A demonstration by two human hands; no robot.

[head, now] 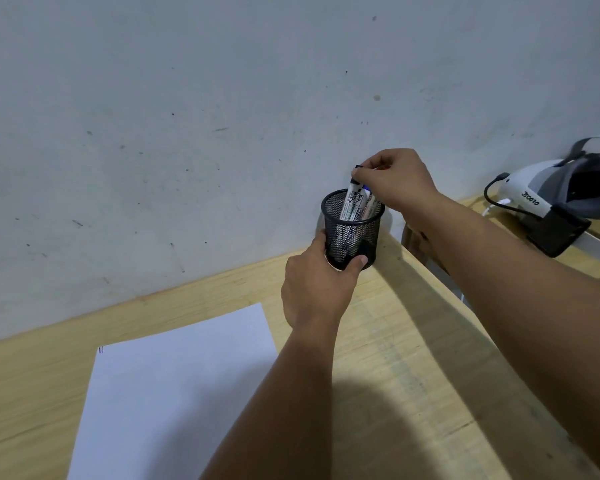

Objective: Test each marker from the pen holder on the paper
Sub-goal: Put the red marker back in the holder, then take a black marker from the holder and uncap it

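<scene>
Two bare forearms reach forward from the bottom edge over a light wooden table (pixel 413 358). Between them and to the left lies a white sheet of paper (pixel 174 393), flat on the table, with a few small ink strokes at its far left corner.

At the far edge of the table, close to the grey spotted wall (pixel 222 116), stands a black round pen holder of metal mesh (pixel 352 226). The left hand (pixel 317 289) grips it low on its near side: the thumb lies across the front near the base, and the other fingers curl around the left side, so they are mostly hidden behind the mesh.

Several white markers with printed labels (pixel 355 209) stand inside the holder and lean a little to the right. The right hand (pixel 397 180) is above the rim with the fingers bent and pressed together. Its fingertips pinch the dark cap end of one marker (pixel 357 168), which stands higher than the others while its lower part is inside the holder. How many markers the fingers touch I cannot tell.

On the right, well apart from the holder, a white and grey headset with a black cable (pixel 551 202) rests on the table.
</scene>
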